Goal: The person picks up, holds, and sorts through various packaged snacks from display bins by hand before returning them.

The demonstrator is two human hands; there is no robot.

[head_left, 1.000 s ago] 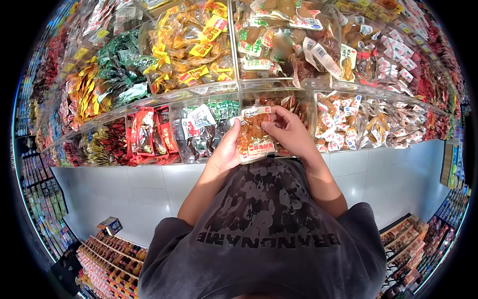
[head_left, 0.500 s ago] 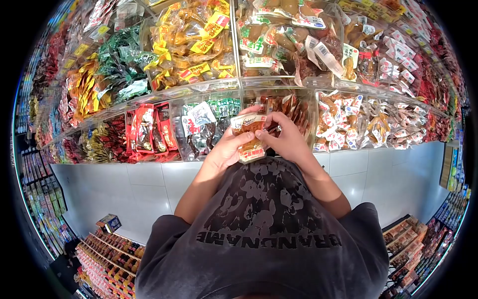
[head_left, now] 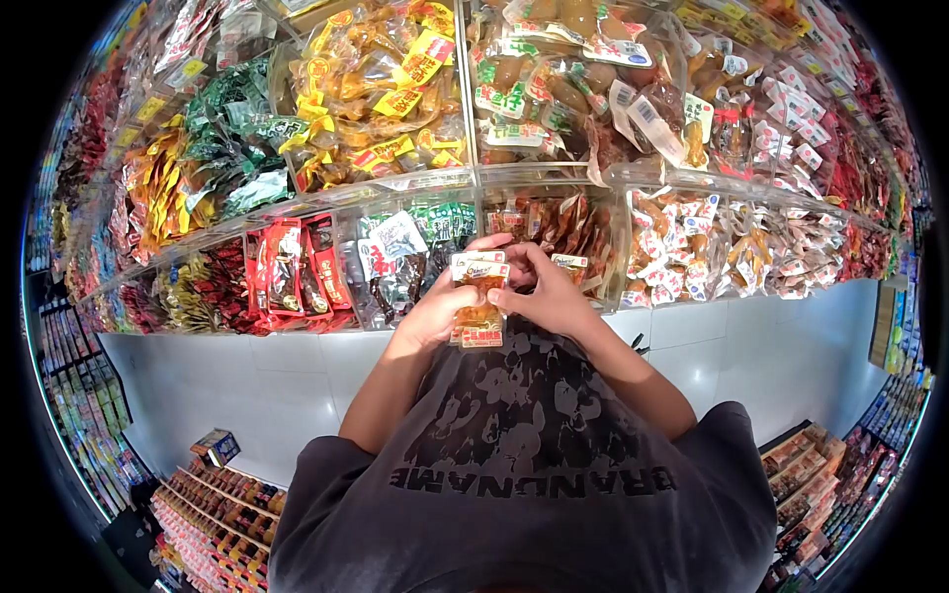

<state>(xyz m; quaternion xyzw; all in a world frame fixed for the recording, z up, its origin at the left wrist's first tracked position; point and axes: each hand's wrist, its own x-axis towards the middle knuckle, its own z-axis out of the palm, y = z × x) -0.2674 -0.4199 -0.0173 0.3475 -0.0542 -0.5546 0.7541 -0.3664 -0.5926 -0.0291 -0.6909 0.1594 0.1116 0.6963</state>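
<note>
A small clear snack packet point(head_left: 480, 315) with a white top label, brownish food inside and red lettering at the bottom is held upright in front of my chest. My left hand point(head_left: 433, 308) grips its left side, thumb across the front. On the right edge, my right hand point(head_left: 547, 294) pinches the packet with thumb and bent fingers. Both hands' fingertips behind the packet are partly hidden. Just beyond my hands is a clear bin of dark reddish-brown packets point(head_left: 565, 219). A similar white-labelled packet point(head_left: 570, 262) shows at that bin's front, beside my right hand.
Red packets point(head_left: 300, 267) and green-and-white packets point(head_left: 395, 247) fill front bins on the left. White-labelled packets point(head_left: 672, 242) lie right. Higher bins hold yellow-labelled packets point(head_left: 381, 89) and large brown packs point(head_left: 563, 89). Behind me are pale floor tiles point(head_left: 287, 385) and stacked goods point(head_left: 213, 524).
The packet has come slightly closer to my chest and stands straighter, its front label more fully visible. Both hands have moved back with it, still gripping it.
</note>
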